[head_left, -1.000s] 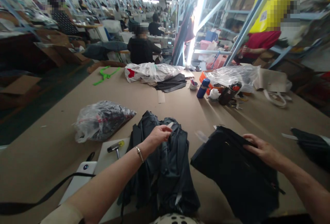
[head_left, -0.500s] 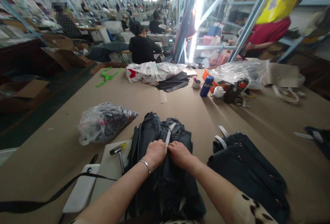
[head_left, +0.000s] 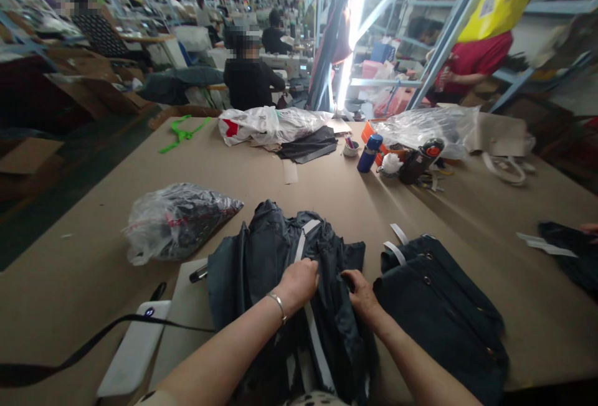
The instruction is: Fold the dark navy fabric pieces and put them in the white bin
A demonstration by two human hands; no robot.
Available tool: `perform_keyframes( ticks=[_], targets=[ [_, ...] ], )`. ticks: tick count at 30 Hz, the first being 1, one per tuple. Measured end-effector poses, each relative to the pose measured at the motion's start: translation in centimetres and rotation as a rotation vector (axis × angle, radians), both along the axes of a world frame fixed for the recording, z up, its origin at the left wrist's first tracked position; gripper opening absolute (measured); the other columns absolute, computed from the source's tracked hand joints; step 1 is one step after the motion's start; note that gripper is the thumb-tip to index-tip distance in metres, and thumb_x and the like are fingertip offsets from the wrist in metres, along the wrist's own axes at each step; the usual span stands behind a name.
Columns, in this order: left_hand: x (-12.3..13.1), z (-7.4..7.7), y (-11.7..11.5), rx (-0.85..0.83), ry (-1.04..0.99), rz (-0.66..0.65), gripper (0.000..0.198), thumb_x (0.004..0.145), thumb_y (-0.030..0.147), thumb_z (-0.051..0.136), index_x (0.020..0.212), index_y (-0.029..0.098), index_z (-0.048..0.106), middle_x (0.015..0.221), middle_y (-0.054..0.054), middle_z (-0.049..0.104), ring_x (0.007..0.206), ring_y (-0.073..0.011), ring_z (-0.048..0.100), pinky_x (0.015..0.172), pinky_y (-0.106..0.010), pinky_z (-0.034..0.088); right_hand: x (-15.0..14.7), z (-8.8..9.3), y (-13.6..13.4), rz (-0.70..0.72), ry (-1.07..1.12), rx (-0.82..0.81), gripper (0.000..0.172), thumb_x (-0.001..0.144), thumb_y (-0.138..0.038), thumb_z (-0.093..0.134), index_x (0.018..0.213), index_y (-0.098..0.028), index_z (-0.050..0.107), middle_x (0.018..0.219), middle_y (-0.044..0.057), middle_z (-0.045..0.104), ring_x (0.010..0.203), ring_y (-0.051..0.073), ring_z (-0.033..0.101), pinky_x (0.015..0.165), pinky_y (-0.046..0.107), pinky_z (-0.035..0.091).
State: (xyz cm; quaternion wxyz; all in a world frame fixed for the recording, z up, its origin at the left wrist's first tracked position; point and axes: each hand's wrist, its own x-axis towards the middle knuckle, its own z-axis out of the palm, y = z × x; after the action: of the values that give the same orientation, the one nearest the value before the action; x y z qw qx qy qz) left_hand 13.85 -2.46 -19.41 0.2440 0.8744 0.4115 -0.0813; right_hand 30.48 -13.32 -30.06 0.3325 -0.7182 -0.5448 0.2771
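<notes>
Your left hand (head_left: 299, 281) is curled down on the dark cloth (head_left: 275, 250), its fingers (head_left: 312, 267) closed on the white strip (head_left: 303, 241) that runs up the middle. Your right hand (head_left: 360, 291) pinches a fold of the cloth just beside them. The cloth lies heaped on the worktop (head_left: 327, 194), directly under both hands. Grip strip and fold together and work close to the fingers, since these thin layers look likely to slide apart. Right of your fingers a second pile (head_left: 443, 306) nearly touches the heap; left of them lie a handle (head_left: 199, 273) and a bag (head_left: 177, 219). Beyond the fingers bare worktop runs toward a bottle (head_left: 367, 154); the near edge sits close under your forearms.
</notes>
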Motion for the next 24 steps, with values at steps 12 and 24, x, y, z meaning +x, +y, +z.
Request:
perform_keyframes(
  ticks=[12, 24],
  targets=[
    [-4.3, -1.4, -5.0, -0.615, -0.010, 0.236, 0.019, 0.080, 0.019, 0.039, 0.083, 0.014, 0.057, 0.064, -0.003, 0.059, 0.046, -0.0143, 0.058, 0.040, -0.021, 0.041, 1.1, 8.4, -2.7, -0.110, 0.061, 0.149, 0.024, 0.083, -0.024, 0.046, 0.104, -0.020, 0.057, 0.106, 0.008, 0.056, 0.100, 0.020, 0.053, 0.087, 0.036, 0.044],
    [-5.4, -5.7, -10.8, -0.926, -0.385, 0.842, 0.020, 0.077, 0.017, 0.042, 0.094, 0.014, 0.054, 0.071, -0.001, 0.052, 0.056, -0.0108, 0.051, 0.049, -0.023, 0.047, -6.4, 8.8, -6.1, 0.273, -0.377, 0.038, 0.047, 0.073, -0.017, 0.060, 0.119, -0.023, 0.052, 0.123, 0.008, 0.053, 0.119, 0.027, 0.041, 0.101, 0.047, 0.033]
  ],
)
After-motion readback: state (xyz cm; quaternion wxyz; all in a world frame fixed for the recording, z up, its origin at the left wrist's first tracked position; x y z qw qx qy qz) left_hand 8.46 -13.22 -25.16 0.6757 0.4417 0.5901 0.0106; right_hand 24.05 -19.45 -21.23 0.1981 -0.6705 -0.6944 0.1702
